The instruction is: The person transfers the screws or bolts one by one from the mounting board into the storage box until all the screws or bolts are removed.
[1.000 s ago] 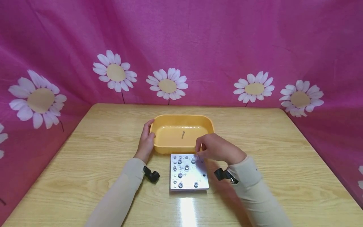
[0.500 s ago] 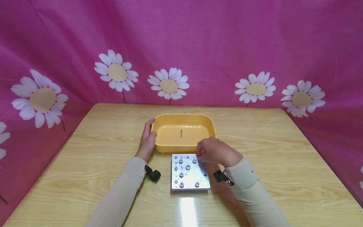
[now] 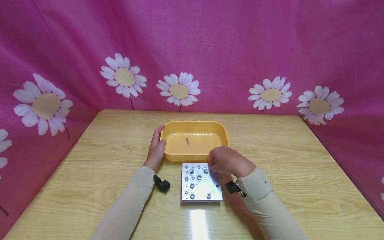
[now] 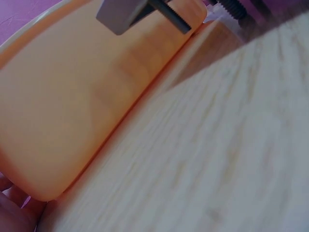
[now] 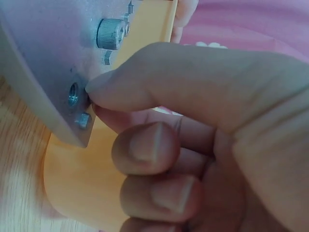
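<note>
The left hand (image 3: 156, 148) grips the left end of a yellow plastic tray (image 3: 183, 157), thumb at the wall and fingers behind. Inside the tray lies a thin bolt (image 3: 187, 142). Close in front of it is a square metal plate (image 3: 207, 186) set with several socket-head bolts; in the left wrist view threaded bolt shanks (image 4: 174, 18) stick out beneath it. At the plate's far right corner, the right hand (image 3: 228, 161) brings thumb and index finger together beside a threaded hole (image 5: 73, 94). They pinch what seems a small bolt, almost fully hidden. The other fingers are curled.
A light wooden table (image 3: 75, 186) carries everything. Behind it hangs a pink cloth (image 3: 222, 50) printed with white flowers. Black camera mounts sit on both sleeves, the right one (image 3: 235, 188) close to the plate's right edge.
The bolt in the tray has rolled a little to the left and turned. My right hand has settled slightly lower at the plate's corner. The left hand keeps its grip.
</note>
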`<move>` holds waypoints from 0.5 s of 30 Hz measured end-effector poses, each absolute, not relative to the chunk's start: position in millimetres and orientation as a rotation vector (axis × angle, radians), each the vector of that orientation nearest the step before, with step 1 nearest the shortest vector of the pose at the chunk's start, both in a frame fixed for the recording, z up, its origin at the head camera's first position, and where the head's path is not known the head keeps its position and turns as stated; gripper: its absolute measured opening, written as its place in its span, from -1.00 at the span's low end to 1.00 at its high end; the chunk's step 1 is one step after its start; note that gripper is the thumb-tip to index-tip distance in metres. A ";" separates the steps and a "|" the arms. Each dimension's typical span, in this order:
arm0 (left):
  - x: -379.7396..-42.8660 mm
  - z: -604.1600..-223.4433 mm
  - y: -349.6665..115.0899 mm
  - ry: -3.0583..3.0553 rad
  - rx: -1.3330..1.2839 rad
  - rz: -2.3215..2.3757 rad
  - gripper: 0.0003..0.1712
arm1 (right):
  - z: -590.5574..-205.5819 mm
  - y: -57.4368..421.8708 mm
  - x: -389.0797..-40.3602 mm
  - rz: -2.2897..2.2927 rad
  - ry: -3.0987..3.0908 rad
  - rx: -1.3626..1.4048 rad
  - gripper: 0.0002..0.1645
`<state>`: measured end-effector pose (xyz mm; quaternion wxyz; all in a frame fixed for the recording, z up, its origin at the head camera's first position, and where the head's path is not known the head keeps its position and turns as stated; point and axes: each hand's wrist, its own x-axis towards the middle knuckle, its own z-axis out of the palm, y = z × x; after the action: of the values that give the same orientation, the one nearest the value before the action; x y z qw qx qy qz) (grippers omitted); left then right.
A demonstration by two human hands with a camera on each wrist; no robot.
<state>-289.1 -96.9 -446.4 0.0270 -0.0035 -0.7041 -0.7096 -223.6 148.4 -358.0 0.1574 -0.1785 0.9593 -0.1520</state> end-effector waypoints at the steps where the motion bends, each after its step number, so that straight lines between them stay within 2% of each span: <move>1: -289.0 -446.6 -96.7 -2.174 -0.009 -2.194 -0.31 | -358.1 148.5 -223.5 -0.433 2.742 -0.511 -0.94; 15: -288.1 -445.5 -95.6 -2.193 0.004 -2.170 -0.31 | -356.7 148.3 -223.2 -0.376 2.728 -0.500 -0.93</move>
<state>-288.1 -95.6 -445.5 0.0282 0.0012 -0.7106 -0.7030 -223.2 148.3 -356.7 0.1703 -0.1762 0.9604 -0.1324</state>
